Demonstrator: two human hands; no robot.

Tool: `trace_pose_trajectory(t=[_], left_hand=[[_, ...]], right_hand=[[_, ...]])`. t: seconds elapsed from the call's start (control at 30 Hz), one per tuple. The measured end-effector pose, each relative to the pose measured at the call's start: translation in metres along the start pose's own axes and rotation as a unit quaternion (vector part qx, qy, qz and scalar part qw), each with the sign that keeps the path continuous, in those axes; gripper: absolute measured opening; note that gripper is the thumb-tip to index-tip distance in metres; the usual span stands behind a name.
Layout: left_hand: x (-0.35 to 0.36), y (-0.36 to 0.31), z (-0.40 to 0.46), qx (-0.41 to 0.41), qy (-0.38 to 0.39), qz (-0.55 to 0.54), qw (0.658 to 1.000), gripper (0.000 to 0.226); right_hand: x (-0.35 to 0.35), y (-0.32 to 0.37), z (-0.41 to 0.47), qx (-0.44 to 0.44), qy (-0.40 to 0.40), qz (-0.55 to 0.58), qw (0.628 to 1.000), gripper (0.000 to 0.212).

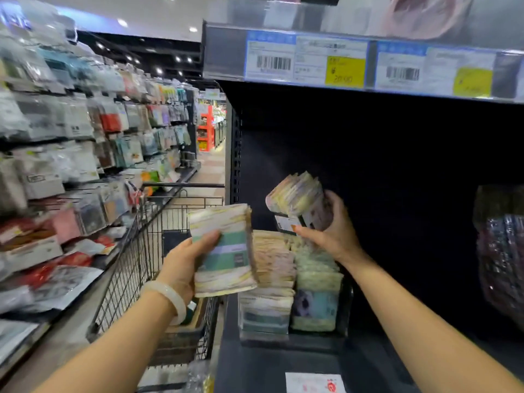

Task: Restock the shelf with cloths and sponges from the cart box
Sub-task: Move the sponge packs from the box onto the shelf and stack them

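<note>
My left hand (184, 265) grips a stack of packaged cloths (224, 251) with pastel stripes and green labels, held upright just left of the shelf's edge and above the cart (136, 251). Further right, my right hand (329, 231) holds a second bundle of cloth packs (297, 197), tilted, above two rows of the same packs (292, 279) standing on the dark shelf (269, 364). A box (181, 333) sits inside the cart below my left wrist, mostly hidden.
The shelf above (354, 61) carries price tags with barcodes along its lip. Dark wrapped goods (502, 251) stand at the shelf's right end. Hanging packaged goods (71, 151) line the aisle's left side. A paper label (314, 382) lies on the shelf front.
</note>
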State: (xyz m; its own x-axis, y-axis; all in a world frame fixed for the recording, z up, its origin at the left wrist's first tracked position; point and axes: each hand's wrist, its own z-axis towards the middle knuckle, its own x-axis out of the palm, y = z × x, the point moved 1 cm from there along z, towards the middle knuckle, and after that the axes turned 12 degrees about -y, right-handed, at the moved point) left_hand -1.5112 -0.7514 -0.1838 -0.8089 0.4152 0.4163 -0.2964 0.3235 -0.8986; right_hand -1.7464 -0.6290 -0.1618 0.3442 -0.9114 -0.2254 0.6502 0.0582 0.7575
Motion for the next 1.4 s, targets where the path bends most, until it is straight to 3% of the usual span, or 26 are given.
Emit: trace_pose_trajectory(t=[0.07,0.13,0.23,0.43,0.5,0.57,0.67,0.77,0.87,1.03,1.27,1.4], left_hand=[[0.005,0.002,-0.003,0.007,-0.014,-0.003,1.000,0.055],[0.010,0.006,-0.008,0.010,-0.021,-0.011,1.000,0.053],[0.019,0.015,-0.016,0.015,-0.024,-0.018,0.999,0.046],[0.026,0.022,-0.019,0.029,-0.063,-0.011,0.998,0.055],[0.030,0.022,-0.018,0.034,-0.076,-0.019,0.996,0.053],[0.033,0.022,-0.017,0.043,-0.084,-0.024,0.995,0.051],[0.038,0.020,-0.017,0.045,-0.091,-0.023,0.995,0.055],[0.042,0.017,-0.018,0.052,-0.090,-0.018,0.994,0.057],[0.043,0.015,-0.015,0.056,-0.083,-0.016,0.995,0.059],[0.042,0.015,-0.008,0.055,-0.061,-0.015,0.997,0.057],[0.037,0.013,-0.001,0.045,-0.032,-0.018,0.998,0.047],[0.036,0.014,-0.002,0.046,-0.020,-0.025,0.998,0.053]], right_hand=[[-0.003,-0.005,0.008,-0.145,-0.004,-0.152,0.978,0.097],[-0.003,-0.019,0.010,-0.272,0.017,-0.292,0.917,0.098],[0.001,-0.037,-0.001,-0.336,0.074,-0.352,0.870,0.097],[-0.013,-0.036,0.006,-0.272,0.060,-0.168,0.946,0.070],[-0.020,-0.036,0.014,-0.190,0.067,-0.181,0.963,0.078],[-0.026,-0.040,0.023,-0.054,0.120,-0.171,0.976,0.089],[-0.028,-0.047,0.028,0.078,0.191,-0.062,0.976,0.085],[-0.027,-0.052,0.024,0.046,0.185,-0.027,0.981,0.067],[-0.029,-0.048,0.016,-0.005,0.158,-0.016,0.987,0.061],[-0.026,-0.054,-0.001,-0.154,0.059,-0.111,0.980,0.054],[-0.022,-0.066,-0.017,-0.183,0.012,-0.200,0.962,0.061],[-0.021,-0.064,-0.021,-0.216,0.050,-0.227,0.948,0.069]])
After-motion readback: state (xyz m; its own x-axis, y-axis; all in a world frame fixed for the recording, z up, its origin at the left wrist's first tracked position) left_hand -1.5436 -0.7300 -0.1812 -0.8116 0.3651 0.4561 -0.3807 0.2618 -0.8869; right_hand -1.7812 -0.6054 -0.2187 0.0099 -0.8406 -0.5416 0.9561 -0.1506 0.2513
